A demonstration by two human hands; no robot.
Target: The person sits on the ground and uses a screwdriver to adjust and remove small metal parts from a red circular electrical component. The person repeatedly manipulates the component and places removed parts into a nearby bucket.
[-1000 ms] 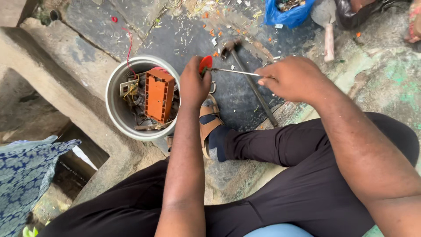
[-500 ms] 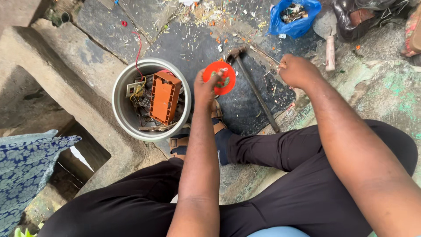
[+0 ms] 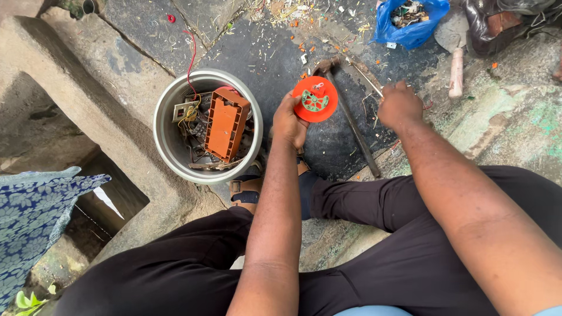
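Head view: your left hand (image 3: 290, 123) grips the orange disc (image 3: 315, 99); your right hand (image 3: 399, 105), fist-like, possibly pinches a thin rod (image 3: 367, 79), its grasp hidden.

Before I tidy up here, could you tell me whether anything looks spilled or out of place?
Yes: small orange and pale scraps lie strewn over the dark ground above the metal bowl, and a red wire trails out over its rim.

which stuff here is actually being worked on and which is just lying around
In hand or in use:
- orange disc, held by the left hand
- thin rod under the right hand

Lying about:
- metal pot of scrap parts
- hammer
- blue bag
- trowel
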